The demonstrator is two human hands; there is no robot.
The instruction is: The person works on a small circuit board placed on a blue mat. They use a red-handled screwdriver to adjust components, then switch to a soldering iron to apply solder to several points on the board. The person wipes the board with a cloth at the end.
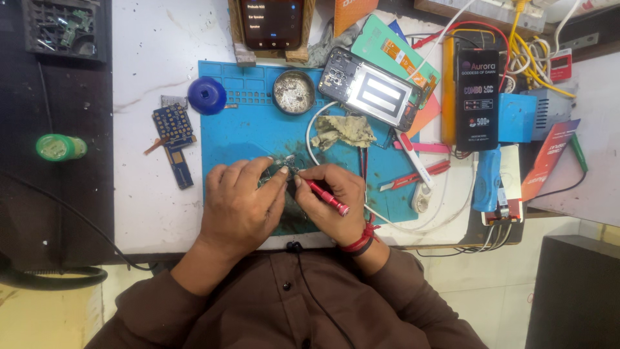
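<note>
Head view: both hands over a blue work mat (226, 139), working a small circuit part (283, 165) with a red screwdriver (327, 197)

Left hand (240, 205) curled, fingertips pinching down on the small circuit part at mat centre; right hand (332, 201) closed around the red screwdriver, tip at the part, hands touching. Just above: crumpled rag (343, 131), round metal tin (294, 92), opened phone (373, 95) face down. Blue cap (207, 95) on mat's left edge, blue circuit board (174, 134) off the mat to the left, green bottle (59, 147) far left, red tweezers (416, 176) right
</note>
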